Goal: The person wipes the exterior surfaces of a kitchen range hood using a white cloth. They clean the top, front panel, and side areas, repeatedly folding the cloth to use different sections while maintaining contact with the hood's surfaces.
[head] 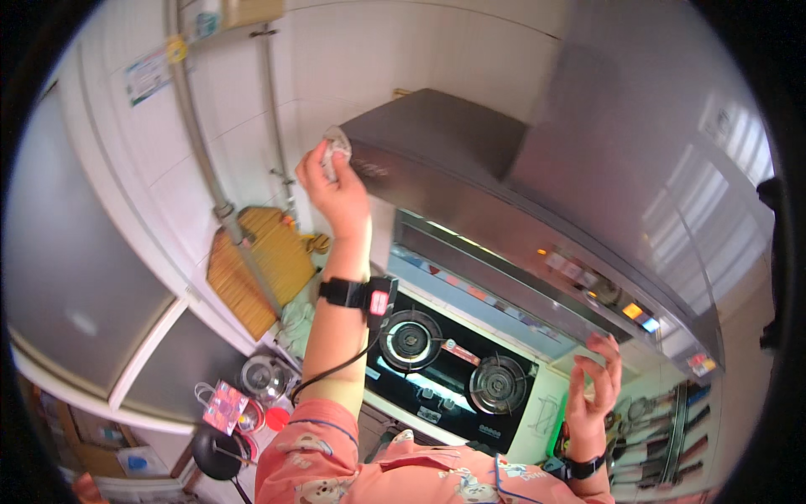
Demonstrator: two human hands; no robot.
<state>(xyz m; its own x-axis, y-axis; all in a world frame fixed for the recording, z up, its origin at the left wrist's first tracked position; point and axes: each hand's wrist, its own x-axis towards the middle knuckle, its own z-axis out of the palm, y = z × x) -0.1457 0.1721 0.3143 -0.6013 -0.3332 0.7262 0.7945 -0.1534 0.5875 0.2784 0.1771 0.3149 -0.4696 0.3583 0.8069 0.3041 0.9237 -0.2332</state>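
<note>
My left hand [337,195] is raised and pinches a crumpled whitish cloth [337,143]. The cloth is at the left front corner of a dark metal range hood [441,183]. My right hand [593,394] is lower and to the right, its fingers bent and apart, holding nothing. Its fingertips appear close to the lower front edge of the hood, below the lit control panel [589,280]; whether they touch it I cannot tell. Beneath the hood is a black two-burner gas cooktop [450,372].
A grey pipe [195,132] runs down the left wall before a bamboo board [271,264]. A glass lid [264,377] and a black wok [217,450] are at lower left. Several knives hang on a wall rack [674,428] at right. A cable [343,365] trails from my left wrist strap.
</note>
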